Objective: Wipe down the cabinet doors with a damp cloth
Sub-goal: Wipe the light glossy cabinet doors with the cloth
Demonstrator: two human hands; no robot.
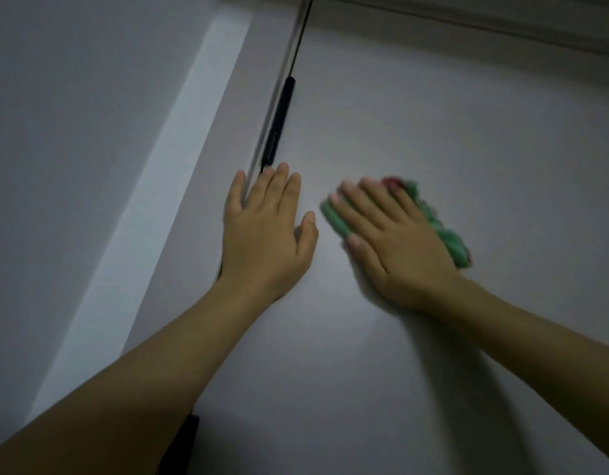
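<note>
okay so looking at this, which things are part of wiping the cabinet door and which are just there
Part of the job:
cloth, under the flat right hand
door
left hand, flat on the door by its edge

Just there:
black handle
wall

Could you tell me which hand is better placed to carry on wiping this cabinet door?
The right hand: it presses the green cloth flat against the door. The left hand lies bare beside the black handle.

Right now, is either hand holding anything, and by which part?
The right hand presses flat on the middle of a green cloth against the white cabinet door; the left hand holds nothing.
</note>
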